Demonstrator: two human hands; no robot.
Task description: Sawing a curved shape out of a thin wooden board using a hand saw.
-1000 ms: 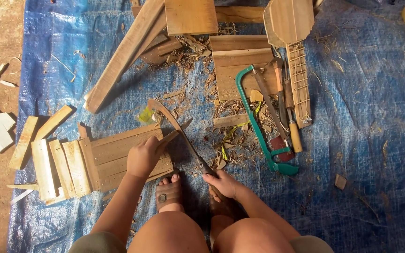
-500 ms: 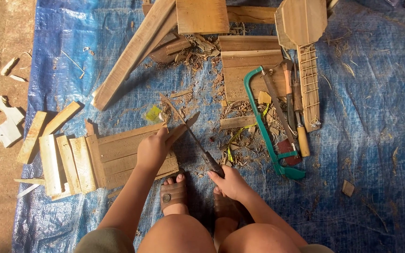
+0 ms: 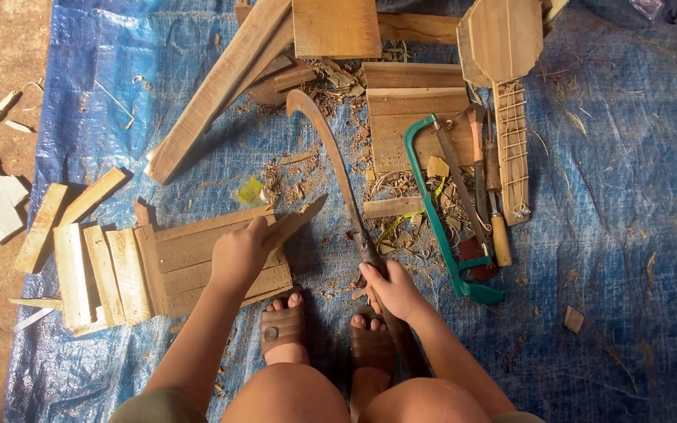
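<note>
Wood strip [image 3: 295, 222] is the workpiece: a narrow, pointed piece, gripped at its near end by your left hand [image 3: 238, 254] and angled up and to the right over the flat boards [image 3: 213, 254] lying on the blue tarp [image 3: 613, 235]. Your left hand is clenched around the strip's lower end; the pointed tip projects free.

Your right hand [image 3: 392, 288] is closed around the handle of the curved blade [image 3: 331, 149]. The blade runs up and away from you, its hooked tip near the wood shavings [image 3: 338, 82]. The blade stands just beside the strip; contact between them does not show.

Progress, as judged from this view:
1. The strip's far end already tapers to a point, so some shaping appears done.
2. Shavings and offcuts are scattered across the tarp, consistent with cutting work under way.
3. A row of short slats [image 3: 88, 270] lies at your left, and a partly built stringed instrument [image 3: 507, 47] lies at top right.
4. How much shaping is left cannot be judged.

Limits of the view:
- The green hacksaw [image 3: 440, 219] and the handled tools [image 3: 487, 196] beside it overlap; individual types are hard to separate.
- The instrument body is cut off by the top edge.
- Your fingers hide the strip's near end.
- Both sandalled feet [image 3: 284, 329] sit below the work, partly covered by your knees.
</note>
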